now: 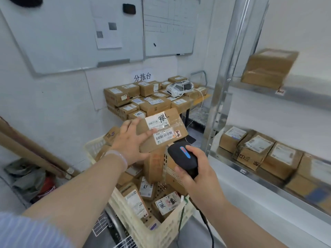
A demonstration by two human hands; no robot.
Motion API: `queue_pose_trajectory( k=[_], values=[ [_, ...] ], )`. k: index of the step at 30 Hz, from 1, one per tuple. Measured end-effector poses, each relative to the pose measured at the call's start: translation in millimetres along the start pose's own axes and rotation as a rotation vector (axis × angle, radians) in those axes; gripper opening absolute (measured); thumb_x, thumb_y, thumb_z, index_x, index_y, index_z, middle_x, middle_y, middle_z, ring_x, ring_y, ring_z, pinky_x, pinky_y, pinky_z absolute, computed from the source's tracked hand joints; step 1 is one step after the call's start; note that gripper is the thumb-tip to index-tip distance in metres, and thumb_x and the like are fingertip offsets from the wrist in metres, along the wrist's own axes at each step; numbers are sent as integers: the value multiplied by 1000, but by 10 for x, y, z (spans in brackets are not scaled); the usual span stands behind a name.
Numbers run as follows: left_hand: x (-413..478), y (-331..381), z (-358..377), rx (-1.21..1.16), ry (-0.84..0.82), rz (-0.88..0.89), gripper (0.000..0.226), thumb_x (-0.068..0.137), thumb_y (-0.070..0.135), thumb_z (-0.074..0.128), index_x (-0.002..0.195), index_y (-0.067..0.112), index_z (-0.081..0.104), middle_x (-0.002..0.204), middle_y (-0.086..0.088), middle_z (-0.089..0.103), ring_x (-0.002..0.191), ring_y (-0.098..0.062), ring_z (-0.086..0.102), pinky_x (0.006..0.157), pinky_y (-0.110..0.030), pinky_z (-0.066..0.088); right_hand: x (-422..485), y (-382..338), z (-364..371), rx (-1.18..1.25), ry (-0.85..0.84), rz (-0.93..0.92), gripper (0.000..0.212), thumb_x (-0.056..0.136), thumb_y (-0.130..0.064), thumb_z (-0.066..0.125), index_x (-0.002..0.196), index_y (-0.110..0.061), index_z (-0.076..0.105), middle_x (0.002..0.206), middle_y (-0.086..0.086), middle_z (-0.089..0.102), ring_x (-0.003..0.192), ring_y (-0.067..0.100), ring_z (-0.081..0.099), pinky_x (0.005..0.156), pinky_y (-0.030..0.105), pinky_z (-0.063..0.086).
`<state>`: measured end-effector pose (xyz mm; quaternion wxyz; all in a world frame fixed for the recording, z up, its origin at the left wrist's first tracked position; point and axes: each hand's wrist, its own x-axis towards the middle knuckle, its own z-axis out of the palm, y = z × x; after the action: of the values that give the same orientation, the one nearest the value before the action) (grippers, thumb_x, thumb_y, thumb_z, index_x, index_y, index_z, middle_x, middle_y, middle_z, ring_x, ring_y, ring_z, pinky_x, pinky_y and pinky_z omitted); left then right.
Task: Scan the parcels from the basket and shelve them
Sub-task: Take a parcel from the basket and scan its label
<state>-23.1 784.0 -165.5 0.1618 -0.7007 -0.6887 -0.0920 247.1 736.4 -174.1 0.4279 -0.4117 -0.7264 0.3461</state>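
Head view: your left hand holds a brown cardboard parcel in the air above a cream perforated plastic basket of further boxes. The fingers are spread and curl over the parcel's far left edge. The thumb lies across its top face. Just beyond the thumb tip sit two white barcode labels, one above the other.

Your right hand is wrapped around a black handheld scanner with a blue and red strip. One finger rests on top beside the strip. The scanner's nose sits just under the parcel's near edge, on the side away from your left fingers.

Several things could go wrong. You grip the parcel at one end only, so the free end may sag or twist out of your fingers and drop into the basket. The thumb tip is close to the lower label and may cover its bars. The scanner seems to point at the box edge, not the label face, so the read may fail. With two labels side by side, it may also catch the wrong code.

A black cable trails from below your right palm past the basket rim and could snag there. The grey metal shelf, right of your right hand, already holds boxes set close together.
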Motion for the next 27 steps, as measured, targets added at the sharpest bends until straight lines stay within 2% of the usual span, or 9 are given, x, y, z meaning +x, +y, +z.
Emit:
queue_pose_trajectory(
  k=[4, 9, 14, 16, 20, 22, 24, 27],
  values=[
    [-19, 184, -227, 41, 27, 16, 86, 70, 72, 64, 144, 60, 21, 156, -6, 5, 140, -36, 10, 109, -57, 37, -216, -191, -199, -8, 22, -45, 50, 82, -44, 67, 120, -63, 41, 116, -35, 54, 105, -4, 57, 77, 5, 43],
    [34, 232, -405, 51, 33, 49, 88, 71, 72, 65, 147, 59, 22, 159, -5, 1, 141, -35, 3, 114, -56, 31, -349, -303, -327, -38, 41, -59, 50, 82, -50, 65, 122, -63, 38, 116, -37, 52, 102, -3, 58, 75, 5, 44],
    [106, 207, -504, 43, 52, 72, 86, 72, 72, 65, 147, 55, 27, 158, -6, 3, 142, -36, 7, 116, -56, 27, -370, -337, -338, -31, 84, -34, 50, 82, -50, 64, 125, -59, 39, 106, -25, 60, 92, 7, 64, 71, 23, 53],
    [130, 196, -535, 47, 56, 80, 87, 71, 74, 64, 147, 55, 27, 158, -7, 5, 141, -36, 8, 115, -57, 28, -373, -354, -335, -35, 96, -28, 50, 83, -50, 65, 125, -58, 39, 105, -24, 61, 89, 8, 65, 68, 24, 53],
    [164, 178, -562, 63, 64, 82, 87, 70, 72, 65, 147, 55, 27, 158, -7, 8, 140, -36, 10, 115, -57, 28, -391, -380, -325, -40, 103, -12, 50, 88, -43, 68, 125, -58, 38, 109, -21, 61, 92, 11, 66, 72, 32, 56],
    [174, 173, -565, 63, 73, 90, 88, 70, 72, 66, 147, 56, 28, 157, -7, 10, 140, -36, 11, 115, -56, 28, -399, -382, -322, -46, 113, -22, 51, 89, -41, 68, 126, -58, 38, 109, -24, 60, 92, 7, 65, 71, 27, 55],
    [184, 185, -565, 49, 86, 97, 88, 69, 71, 68, 147, 55, 30, 156, -7, 11, 139, -35, 12, 115, -56, 29, -404, -377, -326, -55, 126, -31, 51, 88, -42, 69, 125, -59, 38, 111, -25, 59, 93, 3, 62, 70, 16, 49],
    [226, 271, -574, -1, 97, 100, 87, 69, 72, 67, 146, 56, 29, 156, -6, 11, 138, -34, 11, 113, -57, 30, -411, -348, -360, -45, 189, -33, 56, 87, -38, 72, 120, -66, 36, 111, -31, 56, 96, -2, 60, 72, 8, 47]
  ],
)
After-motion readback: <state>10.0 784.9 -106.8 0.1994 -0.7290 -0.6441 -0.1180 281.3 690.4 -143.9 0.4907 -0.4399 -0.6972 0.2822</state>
